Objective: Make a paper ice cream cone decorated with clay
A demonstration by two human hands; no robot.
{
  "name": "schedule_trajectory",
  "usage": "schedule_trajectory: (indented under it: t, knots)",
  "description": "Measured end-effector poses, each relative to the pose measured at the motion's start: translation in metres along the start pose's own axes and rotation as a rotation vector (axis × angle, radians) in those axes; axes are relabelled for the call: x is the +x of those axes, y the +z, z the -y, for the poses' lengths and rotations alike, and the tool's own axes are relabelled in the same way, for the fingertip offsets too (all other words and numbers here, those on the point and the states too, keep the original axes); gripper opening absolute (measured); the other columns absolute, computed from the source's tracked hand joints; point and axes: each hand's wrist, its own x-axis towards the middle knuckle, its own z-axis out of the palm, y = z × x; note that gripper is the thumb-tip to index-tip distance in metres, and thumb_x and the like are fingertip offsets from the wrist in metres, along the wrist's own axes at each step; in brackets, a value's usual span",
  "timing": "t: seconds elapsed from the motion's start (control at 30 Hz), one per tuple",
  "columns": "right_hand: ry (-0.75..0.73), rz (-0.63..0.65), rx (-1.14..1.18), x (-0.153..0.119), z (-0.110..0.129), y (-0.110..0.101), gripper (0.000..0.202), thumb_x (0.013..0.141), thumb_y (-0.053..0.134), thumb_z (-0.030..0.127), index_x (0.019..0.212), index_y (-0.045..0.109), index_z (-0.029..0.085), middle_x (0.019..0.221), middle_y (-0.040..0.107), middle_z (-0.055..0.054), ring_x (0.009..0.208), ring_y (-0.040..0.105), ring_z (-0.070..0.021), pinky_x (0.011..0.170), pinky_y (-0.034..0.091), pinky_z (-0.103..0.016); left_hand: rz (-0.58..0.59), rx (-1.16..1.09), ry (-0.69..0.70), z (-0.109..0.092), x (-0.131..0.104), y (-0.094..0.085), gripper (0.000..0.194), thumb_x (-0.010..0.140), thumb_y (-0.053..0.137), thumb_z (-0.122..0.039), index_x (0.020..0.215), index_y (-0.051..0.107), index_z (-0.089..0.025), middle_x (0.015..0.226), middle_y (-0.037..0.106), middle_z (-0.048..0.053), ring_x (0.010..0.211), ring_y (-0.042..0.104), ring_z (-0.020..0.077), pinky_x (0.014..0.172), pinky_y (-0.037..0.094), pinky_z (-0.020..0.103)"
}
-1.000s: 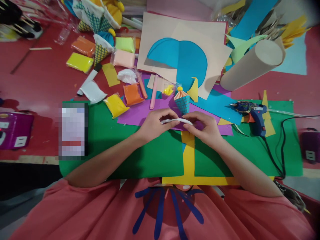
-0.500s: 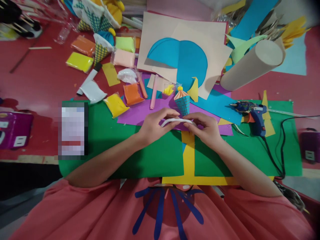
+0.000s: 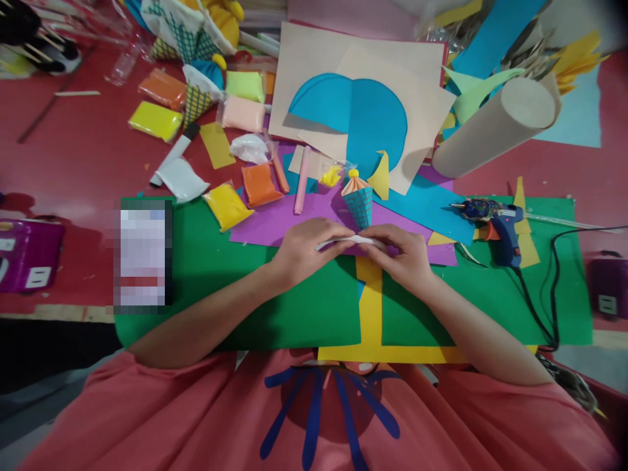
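A thin white clay strip (image 3: 362, 240) is held level between my two hands above the green mat (image 3: 304, 314). My left hand (image 3: 307, 252) pinches its left part, and my right hand (image 3: 405, 252) pinches the right part; the fingertips of both nearly meet at its middle. Just beyond the fingertips lies a small blue checked paper cone (image 3: 358, 204) with a peach top and a yellow ball. Purple paper (image 3: 275, 226) is under the cone. A small yellow clay piece (image 3: 331, 175) in clear wrap lies left of the cone's top.
Clay packets (image 3: 228, 206) and a pink stick (image 3: 303, 180) lie at the left. A phone (image 3: 143, 255) rests on the mat's left end. The glue gun (image 3: 503, 226) and its cord are at the right, below a large paper roll (image 3: 495, 127). Blue cut paper (image 3: 377, 118) lies beyond.
The strip was arched upward between my hands and now looks flatter. My fingertips have come closer together at its middle, and my left hand has moved slightly away from me.
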Motion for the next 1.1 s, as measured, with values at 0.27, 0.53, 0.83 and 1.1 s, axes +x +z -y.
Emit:
schedule_trajectory:
  t: [0.27, 0.53, 0.83, 1.1]
  knots:
    - [0.014, -0.077, 0.003, -0.0030, -0.0051, 0.0001, 0.019, 0.086, 0.069, 0.031, 0.102, 0.070, 0.021, 0.085, 0.075, -0.004, 0.065, 0.067, -0.0137, 0.058, 0.053, -0.024, 0.041, -0.003, -0.110, 0.0026, 0.0034, -0.0019, 0.023, 0.095, 0.057, -0.039, 0.096, 0.066, -0.018, 0.089, 0.075, 0.004, 0.082, 0.070, 0.0126, 0.073, 0.052, 0.023]
    - [-0.029, -0.075, -0.045, 0.0002, -0.0009, -0.0016, 0.008, 0.088, 0.065, 0.024, 0.090, 0.072, 0.021, 0.084, 0.076, -0.003, 0.072, 0.070, -0.0147, 0.066, 0.055, -0.026, -0.008, 0.025, -0.034, 0.0020, 0.0016, 0.0005, 0.021, 0.093, 0.060, -0.038, 0.097, 0.066, -0.018, 0.083, 0.073, 0.002, 0.072, 0.066, 0.0103, 0.068, 0.050, 0.021]
    - [0.184, 0.043, 0.224, 0.0023, 0.0001, -0.0034, 0.034, 0.081, 0.072, 0.046, 0.101, 0.071, 0.018, 0.082, 0.072, -0.003, 0.047, 0.052, -0.0068, 0.042, 0.040, -0.021, -0.019, -0.008, -0.032, -0.0003, 0.0035, -0.0036, 0.014, 0.092, 0.062, -0.032, 0.092, 0.066, -0.019, 0.084, 0.074, 0.002, 0.078, 0.069, 0.0113, 0.072, 0.052, 0.022]
    - [0.217, -0.065, 0.223, 0.0028, 0.0046, -0.0055, 0.024, 0.083, 0.070, 0.042, 0.089, 0.073, 0.019, 0.070, 0.069, -0.002, 0.045, 0.047, -0.0066, 0.039, 0.036, -0.021, -0.078, -0.072, -0.176, 0.0006, 0.0045, -0.0048, 0.022, 0.091, 0.061, -0.041, 0.091, 0.068, -0.020, 0.082, 0.073, 0.002, 0.073, 0.067, 0.0113, 0.067, 0.052, 0.023]
